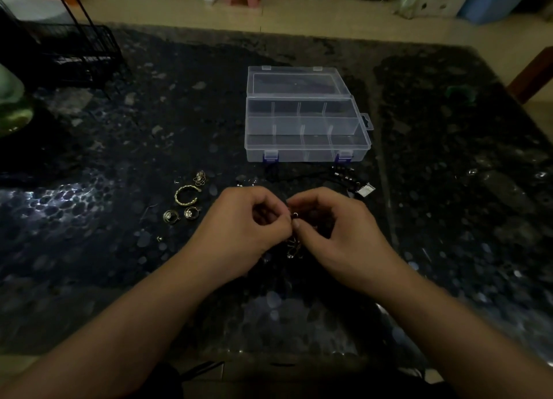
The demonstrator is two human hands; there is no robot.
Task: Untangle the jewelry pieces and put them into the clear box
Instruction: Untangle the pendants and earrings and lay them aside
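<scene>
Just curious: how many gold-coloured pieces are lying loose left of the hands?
4 clear ones: filigree piece farthest, open twisted ring below it, two round earrings nearest. A tiny speck nearby may be another.

Two bare forearms are seen entering from the lower edge, each ending in a hand: the left hand (242, 219) and the right hand (338, 222). No sleeve, cuff or glove is worn on either arm as far back from the fingers as the arms are shown; the wrists, just behind the fingers and palms, are likewise uncovered. A short, unpainted nail is shown on the right thumb, at the tip nearest the left fingers (269, 207). Whether a ring is worn cannot be told in the dim light.
</scene>
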